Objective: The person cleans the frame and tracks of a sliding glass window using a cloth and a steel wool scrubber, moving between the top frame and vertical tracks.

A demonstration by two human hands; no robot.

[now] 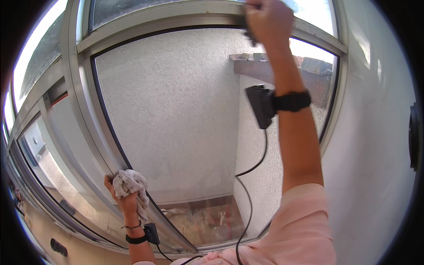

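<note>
Left hand (pixel 125 203) grips the cloth (pixel 129 182): likely soft, light, best bunched mid-fold! Right hand (pixel 270 20) clenches a blurred dark tool (pixel 251 35).

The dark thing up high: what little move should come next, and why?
Probably slide the dark thing along the upper rail: the right hand seems to hold it there, too blurred to name, while the left hand holds the cloth lower down.

White wall (pixel 366 154) right; textured pale wall (pixel 176 110) far. Tan floor (pixel 86 251) near left. Bright daylight (pixel 319 13) far right.
</note>
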